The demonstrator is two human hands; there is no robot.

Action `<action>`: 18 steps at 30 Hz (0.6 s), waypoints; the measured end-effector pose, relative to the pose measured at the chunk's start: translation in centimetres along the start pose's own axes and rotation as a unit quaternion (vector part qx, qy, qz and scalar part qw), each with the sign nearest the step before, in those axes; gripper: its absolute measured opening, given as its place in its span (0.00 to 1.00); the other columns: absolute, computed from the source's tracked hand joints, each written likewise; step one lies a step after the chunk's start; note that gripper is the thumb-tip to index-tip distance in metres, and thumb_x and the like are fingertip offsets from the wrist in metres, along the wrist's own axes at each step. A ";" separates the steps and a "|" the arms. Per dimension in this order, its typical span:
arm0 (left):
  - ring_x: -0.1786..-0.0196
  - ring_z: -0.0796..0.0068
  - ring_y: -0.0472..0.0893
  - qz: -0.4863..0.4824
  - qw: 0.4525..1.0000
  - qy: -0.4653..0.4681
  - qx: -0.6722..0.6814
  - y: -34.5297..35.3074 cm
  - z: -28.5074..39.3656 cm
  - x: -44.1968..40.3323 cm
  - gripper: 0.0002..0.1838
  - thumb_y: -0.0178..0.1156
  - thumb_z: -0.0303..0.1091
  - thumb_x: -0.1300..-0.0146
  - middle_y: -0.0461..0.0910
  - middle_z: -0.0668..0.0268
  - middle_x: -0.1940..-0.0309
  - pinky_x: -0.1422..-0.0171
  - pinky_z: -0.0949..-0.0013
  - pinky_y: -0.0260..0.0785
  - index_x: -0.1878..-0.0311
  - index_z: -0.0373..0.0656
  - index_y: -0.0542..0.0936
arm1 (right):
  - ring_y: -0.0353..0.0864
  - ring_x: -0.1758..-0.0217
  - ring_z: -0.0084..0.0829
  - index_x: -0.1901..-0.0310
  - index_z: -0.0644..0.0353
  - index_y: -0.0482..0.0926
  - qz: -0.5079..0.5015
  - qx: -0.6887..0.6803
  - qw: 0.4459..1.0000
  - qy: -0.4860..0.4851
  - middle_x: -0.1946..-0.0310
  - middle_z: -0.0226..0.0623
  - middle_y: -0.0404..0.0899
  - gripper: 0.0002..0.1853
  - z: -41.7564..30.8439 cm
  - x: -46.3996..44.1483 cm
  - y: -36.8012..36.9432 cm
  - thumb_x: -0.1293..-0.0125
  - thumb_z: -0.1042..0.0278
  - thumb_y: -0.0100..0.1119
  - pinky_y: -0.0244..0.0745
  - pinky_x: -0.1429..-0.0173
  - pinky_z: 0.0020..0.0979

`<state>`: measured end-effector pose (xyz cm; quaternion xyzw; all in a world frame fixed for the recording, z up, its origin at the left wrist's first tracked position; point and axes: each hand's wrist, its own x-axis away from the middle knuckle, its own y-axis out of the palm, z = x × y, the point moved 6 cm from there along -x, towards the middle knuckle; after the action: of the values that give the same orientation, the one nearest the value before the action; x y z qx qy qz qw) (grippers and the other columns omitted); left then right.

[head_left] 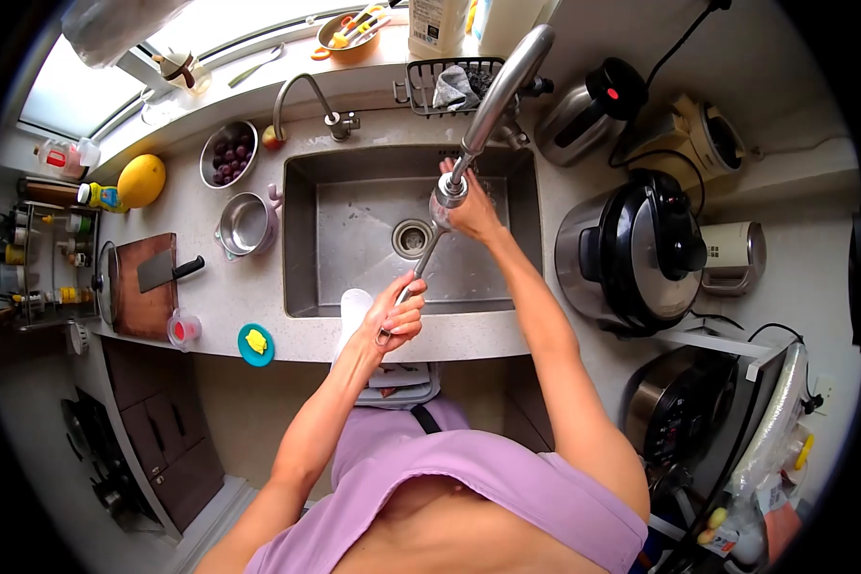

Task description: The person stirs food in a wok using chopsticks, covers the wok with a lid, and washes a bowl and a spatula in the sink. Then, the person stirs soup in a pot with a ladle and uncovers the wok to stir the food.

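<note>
My left hand (398, 314) is closed round the handle of a metal ladle (425, 254), which slants up over the sink (306, 230). The ladle's bowl end is under the spout of the large faucet (515, 81). Beside that end, my right hand (475, 206) is held near the spout, its fingers partly hidden behind the faucet head; whether they touch the ladle is unclear. Below the ladle is the round drain (412, 238). A white spoon-shaped object (355, 308) lies at the sink's front edge, next to my left wrist.
On the left counter are a bowl of dark fruit (230, 158), a metal pot (247, 225), a cleaver (159, 272) on a wooden board (145, 311) and a teal dish (256, 345). To the right stand a pressure cooker (631, 253) and a kettle (584, 115).
</note>
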<state>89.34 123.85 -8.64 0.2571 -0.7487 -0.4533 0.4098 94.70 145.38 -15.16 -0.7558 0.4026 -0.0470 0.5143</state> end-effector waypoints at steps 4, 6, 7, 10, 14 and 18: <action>0.96 0.85 0.55 0.014 1.000 0.016 0.005 -0.1 1.7 0.3 0.16 0.41 0.44 0.27 0.55 0.76 0.94 0.93 0.80 0.49 0.69 0.46 0.67 | 0.56 0.29 0.46 0.36 0.61 0.62 -0.065 -0.122 0.988 -0.073 0.36 0.49 0.62 0.25 -3.7 1.1 -0.3 0.33 0.60 0.46 0.47 0.26 0.41; 0.96 0.86 0.55 0.030 0.997 0.014 -0.065 -0.3 1.7 0.5 0.16 0.42 0.45 0.27 0.55 0.77 0.94 0.93 0.80 0.49 0.69 0.46 0.67 | 0.52 0.28 0.45 0.35 0.61 0.62 -0.127 -0.098 0.987 -0.008 0.33 0.48 0.56 0.29 -0.8 0.7 0.5 0.39 0.63 0.51 0.44 0.25 0.41; 0.96 0.87 0.54 0.054 0.994 0.006 -0.091 -0.1 1.4 0.3 0.16 0.43 0.46 0.28 0.55 0.78 0.94 0.93 0.80 0.48 0.68 0.47 0.67 | 0.51 0.27 0.43 0.35 0.59 0.61 -0.082 0.015 0.996 -0.013 0.31 0.46 0.55 0.31 0.0 0.7 -0.5 0.41 0.64 0.53 0.43 0.25 0.40; 0.96 0.87 0.53 0.076 0.989 0.008 -0.125 0.5 1.1 -0.4 0.15 0.44 0.47 0.28 0.54 0.78 0.94 0.92 0.80 0.45 0.68 0.49 0.68 | 0.50 0.27 0.45 0.36 0.59 0.64 0.058 -0.073 0.995 0.031 0.32 0.45 0.57 0.28 0.1 -0.8 -0.2 0.39 0.64 0.51 0.42 0.25 0.42; 0.95 0.87 0.52 0.113 0.978 0.014 -0.175 -0.7 2.8 0.3 0.14 0.44 0.48 0.29 0.54 0.78 0.94 0.91 0.80 0.43 0.66 0.50 0.68 | 0.46 0.26 0.45 0.33 0.57 0.60 -0.072 -0.117 0.990 -0.038 0.30 0.47 0.52 0.28 -4.2 2.0 1.6 0.34 0.61 0.46 0.43 0.25 0.40; 0.95 0.84 0.53 0.235 0.881 0.036 -0.409 -0.4 2.1 0.8 0.18 0.44 0.53 0.30 0.53 0.76 0.94 0.91 0.78 0.45 0.68 0.49 0.66 | 0.74 0.48 0.50 0.48 0.57 0.76 0.087 -0.150 0.974 0.147 0.47 0.46 0.74 0.29 4.6 1.5 3.1 0.31 0.41 0.35 0.68 0.43 0.41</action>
<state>87.11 124.07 -9.21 -0.1006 -0.5201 -0.5995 0.6000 96.20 147.34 -20.33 -0.7713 0.5404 -0.0518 0.3323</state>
